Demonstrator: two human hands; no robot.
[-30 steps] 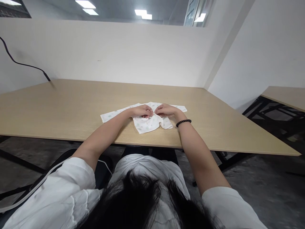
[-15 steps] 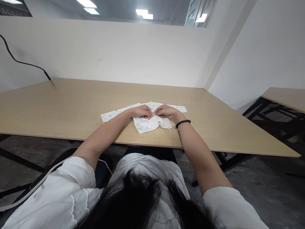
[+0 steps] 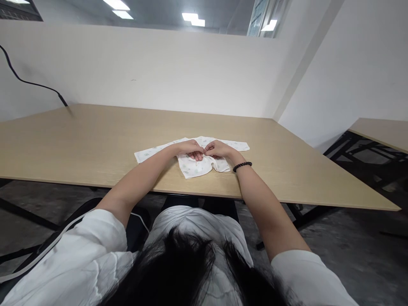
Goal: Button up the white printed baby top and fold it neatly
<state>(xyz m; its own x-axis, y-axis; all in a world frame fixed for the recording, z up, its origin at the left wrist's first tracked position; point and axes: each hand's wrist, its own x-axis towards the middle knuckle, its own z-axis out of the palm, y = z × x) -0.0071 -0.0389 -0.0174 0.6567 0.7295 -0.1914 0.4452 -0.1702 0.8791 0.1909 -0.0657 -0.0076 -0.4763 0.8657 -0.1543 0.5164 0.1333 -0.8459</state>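
Note:
A small white long-sleeved baby shirt with a faint greenish print lies on the table, its sleeves spread to both sides and its lower right part bunched up. My left hand is closed on the shirt's middle, thumb reaching toward the other hand, fingers curled on the cloth. Against it, my right hand pinches the fabric between thumb and fingertips. Both sets of fingertips nearly touch, and what exactly lies between them is too small to make out. A black beaded bracelet circles my right wrist.
The wooden table reaches back to a white wall. A black cable runs down to the table's far left. Another table stands at the right. A white cable crosses near my left sleeve.
My left fingers have straightened a little and the thumb has stretched toward the right hand. My right hand has shifted slightly left. The shirt stays in place.

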